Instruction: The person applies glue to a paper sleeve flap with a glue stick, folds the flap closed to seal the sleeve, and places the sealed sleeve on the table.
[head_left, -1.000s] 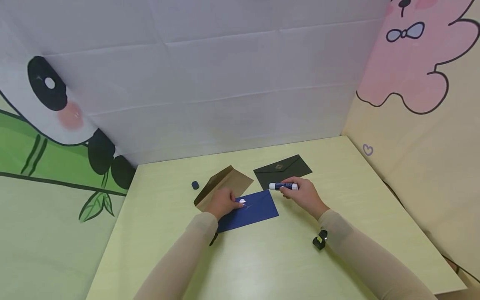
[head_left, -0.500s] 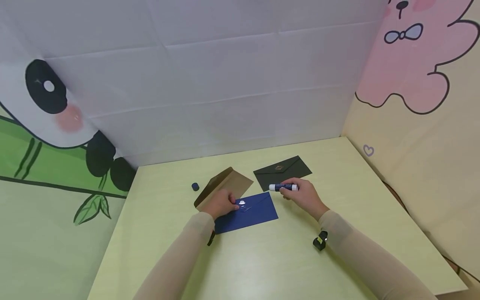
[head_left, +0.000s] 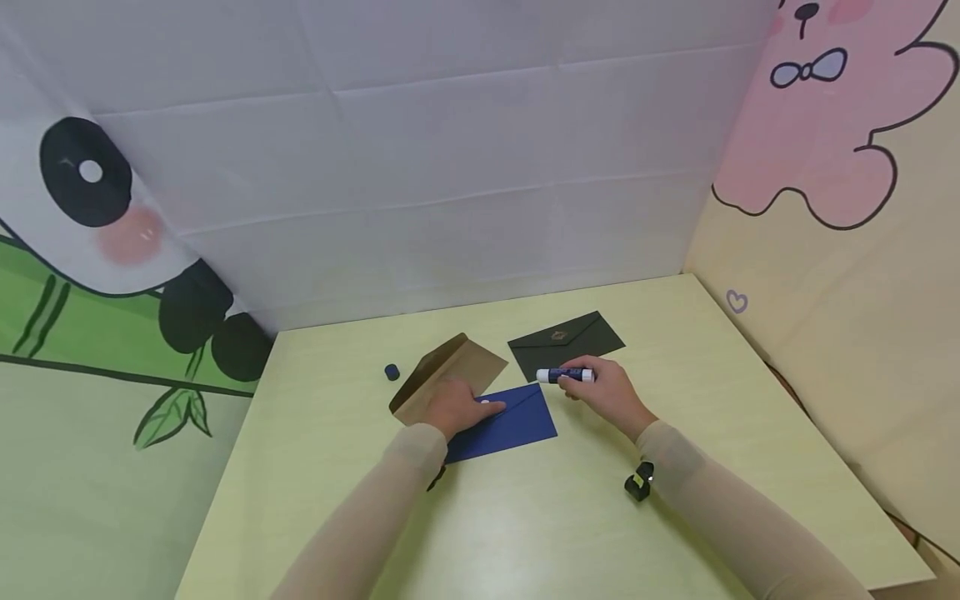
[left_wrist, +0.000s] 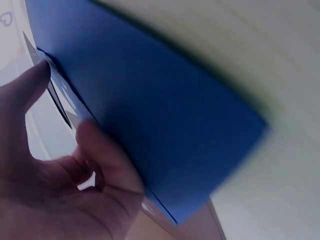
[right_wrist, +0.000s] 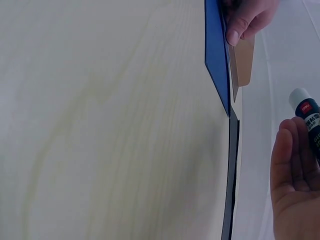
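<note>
A blue envelope (head_left: 517,423) lies flap-side up on the table, its flap folded down. My left hand (head_left: 450,406) rests on its left part, the thumb stretched out along the flap and covering most of a small white mark. In the left wrist view the thumb touches the flap edge of the blue envelope (left_wrist: 160,100), and the other fingers are bent against its surface. Right of the envelope, my right hand (head_left: 611,392) holds a glue stick (head_left: 551,375) between thumb and fingers, level, its white end pointing left. The label shows in the right wrist view on the glue stick (right_wrist: 306,107).
A brown envelope (head_left: 483,367) with its flap raised lies behind the left hand. At the back right is a dark envelope (head_left: 588,335), closed, with a gold emblem. A small dark cap (head_left: 392,372) stands on the table (head_left: 322,417) to the left.
My left hand drew back left along the blue envelope, uncovering the white mark, then slid right again with the thumb out over it. The right hand with the glue stick stayed almost still.
</note>
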